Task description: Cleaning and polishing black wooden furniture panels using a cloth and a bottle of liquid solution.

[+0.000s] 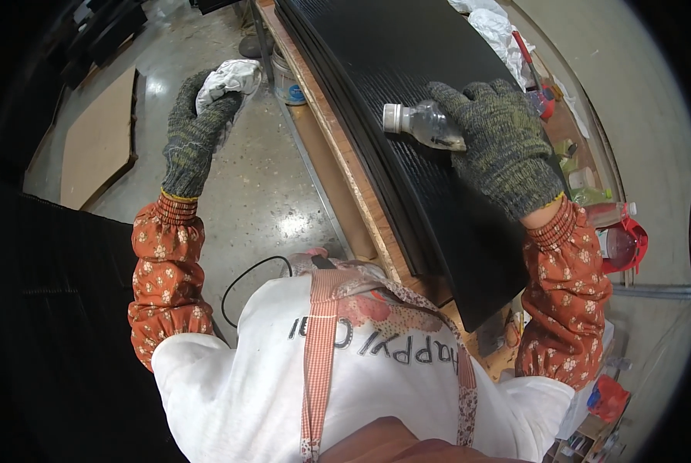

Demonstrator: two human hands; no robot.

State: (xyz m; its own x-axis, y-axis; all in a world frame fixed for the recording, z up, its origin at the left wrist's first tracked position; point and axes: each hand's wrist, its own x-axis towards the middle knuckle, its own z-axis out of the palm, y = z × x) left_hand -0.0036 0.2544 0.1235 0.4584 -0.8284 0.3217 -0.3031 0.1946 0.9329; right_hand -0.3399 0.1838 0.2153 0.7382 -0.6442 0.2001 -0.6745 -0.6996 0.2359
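Observation:
My left hand point(185, 147), in a grey-green knitted glove, is closed around a crumpled white cloth point(237, 76), held out over the floor left of the table. My right hand point(503, 147), gloved alike, grips a clear plastic bottle point(436, 128) tipped on its side, its white cap pointing left. Inside the bottle there seems to be a little dark matter near its base. Below the bottle lies a long, glossy black panel point(399, 54), topmost of several stacked dark sheets. Wet-looking streaks mark its surface near the bottle. The right fingertips are partly hidden behind the bottle.
The stack rests on a wooden table point(361, 197). Along its right side are a red-handled tool point(524, 50), white cloths point(490, 31) and several bottles, one with a red handle point(627, 245). A white bucket point(285, 81) stands beyond; a brown board point(99, 135) lies left.

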